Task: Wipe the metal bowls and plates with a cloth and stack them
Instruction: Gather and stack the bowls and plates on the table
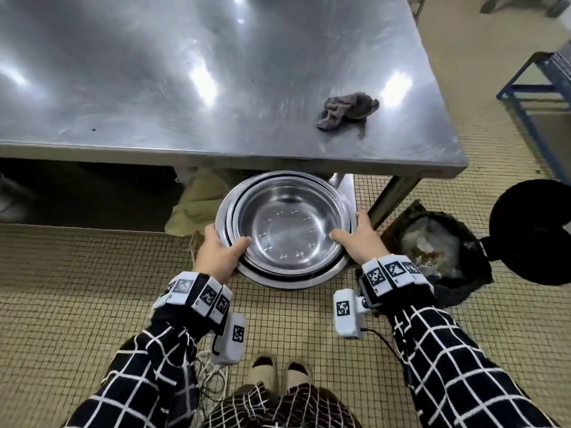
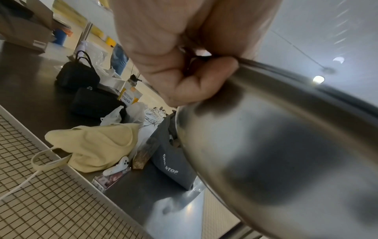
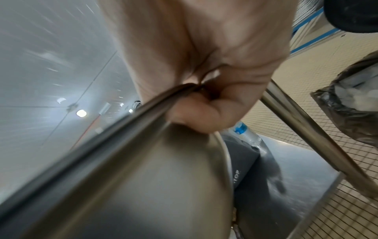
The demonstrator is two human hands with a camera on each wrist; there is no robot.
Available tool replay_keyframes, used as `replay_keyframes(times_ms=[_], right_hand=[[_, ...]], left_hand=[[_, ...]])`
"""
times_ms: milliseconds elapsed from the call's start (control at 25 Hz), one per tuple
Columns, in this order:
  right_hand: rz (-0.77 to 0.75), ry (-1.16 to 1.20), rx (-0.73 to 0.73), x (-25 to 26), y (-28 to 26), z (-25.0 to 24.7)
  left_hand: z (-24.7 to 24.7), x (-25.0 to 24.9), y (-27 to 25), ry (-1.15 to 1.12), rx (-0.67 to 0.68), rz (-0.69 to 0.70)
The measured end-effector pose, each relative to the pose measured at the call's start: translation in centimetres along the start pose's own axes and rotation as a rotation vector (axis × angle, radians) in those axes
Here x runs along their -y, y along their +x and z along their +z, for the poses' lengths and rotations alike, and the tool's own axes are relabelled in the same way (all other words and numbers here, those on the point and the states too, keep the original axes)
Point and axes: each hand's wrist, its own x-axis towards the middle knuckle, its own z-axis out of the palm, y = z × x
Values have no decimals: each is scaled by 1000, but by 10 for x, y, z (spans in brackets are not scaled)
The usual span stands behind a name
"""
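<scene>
Both hands are on the bowls — a nested stack of metal bowls held level between them, below the front edge of the table and above the tiled floor. The left hand grips the stack's left rim, thumb hooked over the inside; the left wrist view shows its fingers curled under the rim against the outer wall. The right hand clamps the right rim the same way, thumb lying inside the top bowl, fingers wrapped beneath. The hands sit wide apart, one on each side of the stack.

The bowls open straight up; being round, they have no long axis to speak of, and the rims lie flat.

On the table, up and to the right of the stack, lies the cloth — grey, crumpled, well apart from both hands. The table's edge overhangs the far side of the bowls. A table leg stands just right of the right hand, and a bin with a black liner sits beyond it. A yellow bag rests on the lower shelf, left of the stack.
</scene>
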Motion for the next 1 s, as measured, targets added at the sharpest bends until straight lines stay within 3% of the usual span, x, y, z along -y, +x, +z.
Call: replay_keyframes(times_ms=[160,360,680,1000], right_hand=[[61,-66,-21,-51,59,33],[50,-80,-58,-158,196,96],[-34,-27,-153,-264,368,166],[-127,86,-257,-298,444,184]], left_hand=[[40,50,55,85,-15,-40],[127,145,176,168,-44,-50],[229,246,361,272,-30,146],[266,266,421,285,-58,196]])
